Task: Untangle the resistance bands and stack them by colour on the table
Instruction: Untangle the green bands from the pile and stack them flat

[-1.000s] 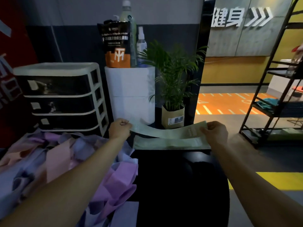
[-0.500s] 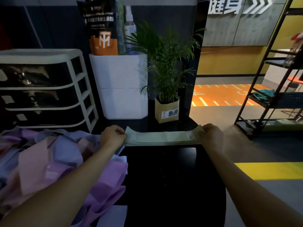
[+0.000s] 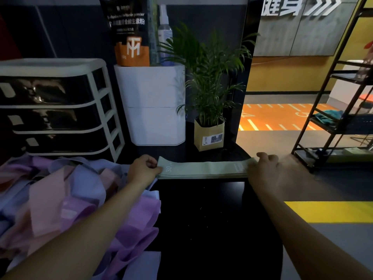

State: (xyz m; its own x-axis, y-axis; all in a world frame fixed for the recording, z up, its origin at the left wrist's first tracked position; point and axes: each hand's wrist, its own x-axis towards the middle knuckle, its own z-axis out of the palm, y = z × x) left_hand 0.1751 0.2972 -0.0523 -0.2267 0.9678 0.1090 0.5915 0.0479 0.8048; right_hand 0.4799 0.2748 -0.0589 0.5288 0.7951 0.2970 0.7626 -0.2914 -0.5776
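Observation:
A pale green resistance band (image 3: pixel 201 169) lies flat on a small stack of green bands across the far part of the black table (image 3: pixel 201 219). My left hand (image 3: pixel 144 170) pinches its left end, by the printed "30". My right hand (image 3: pixel 264 168) grips the right end at the table's edge. A tangled heap of pink, purple and lilac bands (image 3: pixel 66 203) covers the left side of the table, under my left forearm.
Behind the bands stand a white drawer unit (image 3: pixel 58 110), a white box (image 3: pixel 153 106) topped with a pouch and spray bottle, and a potted plant (image 3: pixel 209 134). A black metal shelf rack (image 3: pixel 335 110) stands on the floor to the right.
Both hands lowered the green band from above the table down onto the green band lying there. The camera tilted down and nearer.

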